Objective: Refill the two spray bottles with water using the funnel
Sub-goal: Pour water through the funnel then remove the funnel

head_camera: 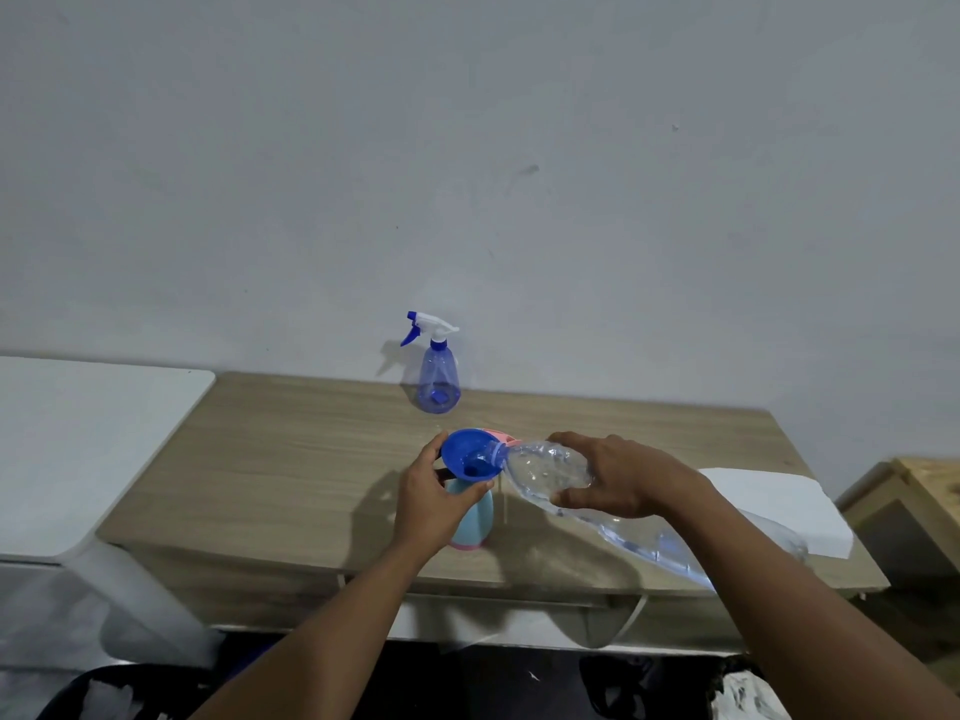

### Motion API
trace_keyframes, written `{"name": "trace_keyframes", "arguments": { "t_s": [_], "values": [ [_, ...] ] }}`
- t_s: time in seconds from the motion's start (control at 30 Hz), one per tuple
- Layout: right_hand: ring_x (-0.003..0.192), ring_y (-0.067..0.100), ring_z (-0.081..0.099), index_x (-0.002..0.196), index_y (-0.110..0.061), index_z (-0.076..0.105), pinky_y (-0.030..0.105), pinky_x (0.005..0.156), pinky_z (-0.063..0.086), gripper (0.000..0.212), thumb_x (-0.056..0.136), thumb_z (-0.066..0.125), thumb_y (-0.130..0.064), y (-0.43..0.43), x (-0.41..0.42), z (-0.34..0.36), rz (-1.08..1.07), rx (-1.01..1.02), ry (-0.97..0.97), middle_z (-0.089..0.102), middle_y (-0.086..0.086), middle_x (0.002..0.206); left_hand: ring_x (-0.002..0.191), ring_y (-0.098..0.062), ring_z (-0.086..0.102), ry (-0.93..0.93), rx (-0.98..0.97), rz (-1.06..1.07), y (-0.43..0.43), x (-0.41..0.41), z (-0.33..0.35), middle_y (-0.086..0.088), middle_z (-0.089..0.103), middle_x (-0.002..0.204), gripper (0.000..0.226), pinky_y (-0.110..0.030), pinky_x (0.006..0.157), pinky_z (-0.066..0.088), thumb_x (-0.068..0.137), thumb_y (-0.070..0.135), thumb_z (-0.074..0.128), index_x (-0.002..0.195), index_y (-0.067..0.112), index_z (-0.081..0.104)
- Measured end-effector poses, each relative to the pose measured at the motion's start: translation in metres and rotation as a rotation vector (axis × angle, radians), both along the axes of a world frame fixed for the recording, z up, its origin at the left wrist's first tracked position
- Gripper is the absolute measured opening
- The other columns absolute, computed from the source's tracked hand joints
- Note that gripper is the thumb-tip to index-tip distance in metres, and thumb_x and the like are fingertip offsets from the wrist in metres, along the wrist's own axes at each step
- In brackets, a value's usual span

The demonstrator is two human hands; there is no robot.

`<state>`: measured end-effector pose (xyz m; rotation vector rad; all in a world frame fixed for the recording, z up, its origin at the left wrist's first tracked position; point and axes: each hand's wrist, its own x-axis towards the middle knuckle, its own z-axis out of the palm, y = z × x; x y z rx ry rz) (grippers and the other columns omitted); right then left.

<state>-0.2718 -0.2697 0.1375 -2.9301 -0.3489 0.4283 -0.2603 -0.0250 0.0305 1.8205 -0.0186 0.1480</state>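
A blue funnel (470, 453) sits in the neck of a light-blue spray bottle with a pink base (475, 517) near the front of the wooden table (291, 459). My left hand (434, 493) grips the bottle's neck just under the funnel. My right hand (618, 478) holds a clear plastic water bottle (550, 467) tilted down to the left, its mouth resting over the funnel's bowl. A second spray bottle (438, 379), clear blue with a white and blue trigger head screwed on, stands upright at the table's back edge by the wall.
A white sheet of paper (769, 501) lies on the table's right end, partly under my right arm. A white surface (78, 433) adjoins the table on the left. A wooden piece of furniture (919, 491) stands to the right. Something pink (504, 437) shows behind the funnel.
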Motion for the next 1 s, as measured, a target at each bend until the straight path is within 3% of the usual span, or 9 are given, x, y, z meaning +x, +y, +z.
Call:
{"name": "trace_keyframes", "arguments": {
  "t_s": [0.3,0.47,0.6,0.77,0.87,1.0],
  "values": [
    [0.099,0.021,0.064,0.151,-0.043,0.023,0.040,0.092,0.051,0.082,0.082,0.060,-0.068,-0.013,-0.007,-0.020,-0.026,0.158,0.036,0.069,0.004,0.117,0.100,-0.004,0.065,0.003,0.011,0.016,0.001,0.000,-0.004,0.010,0.067,0.117,0.085,-0.021,0.084,0.056,0.062,0.032,0.092,0.136,0.021,0.051],
    [0.088,0.007,0.067,0.151,-0.048,0.020,0.037,0.089,0.055,0.090,0.075,0.057,-0.080,-0.015,-0.009,-0.034,-0.056,0.374,-0.021,0.070,-0.008,0.103,0.104,-0.003,0.063,-0.006,-0.002,0.023,-0.001,-0.001,-0.003,0.014,0.066,0.114,0.080,-0.021,0.086,0.054,0.062,0.025,0.093,0.132,0.022,0.054],
    [0.083,0.010,0.069,0.148,-0.048,0.024,0.035,0.083,0.059,0.084,0.078,0.063,-0.072,-0.019,-0.010,-0.040,-0.136,0.543,-0.155,0.068,-0.004,0.105,0.099,0.001,0.062,0.008,-0.005,0.039,-0.002,0.000,-0.003,0.012,0.066,0.113,0.082,-0.015,0.080,0.052,0.061,0.025,0.093,0.133,0.022,0.054],
    [0.093,0.013,0.067,0.149,-0.038,0.030,0.028,0.077,0.058,0.077,0.085,0.073,-0.046,-0.026,-0.010,-0.046,-0.362,0.828,-0.405,0.054,-0.002,0.121,0.102,-0.004,0.063,0.012,-0.023,0.046,-0.003,0.001,-0.008,0.009,0.066,0.115,0.081,-0.026,0.087,0.054,0.062,0.021,0.093,0.133,0.022,0.053],
    [0.104,0.013,0.064,0.147,-0.036,0.030,0.032,0.085,0.056,0.075,0.087,0.073,-0.041,-0.025,-0.010,-0.049,-0.458,0.892,-0.537,0.055,-0.003,0.125,0.101,-0.004,0.063,0.010,-0.022,0.043,-0.004,0.000,-0.009,0.009,0.066,0.115,0.082,-0.027,0.087,0.054,0.062,0.023,0.093,0.134,0.022,0.053],
    [0.112,0.013,0.058,0.147,-0.034,0.028,0.041,0.092,0.055,0.078,0.085,0.075,-0.039,-0.022,-0.007,-0.061,-0.521,0.880,-0.553,0.058,-0.003,0.128,0.101,-0.008,0.063,0.006,-0.023,0.038,-0.004,0.000,-0.011,0.009,0.065,0.116,0.081,-0.030,0.088,0.055,0.062,0.022,0.093,0.133,0.025,0.053]
  ]
}}
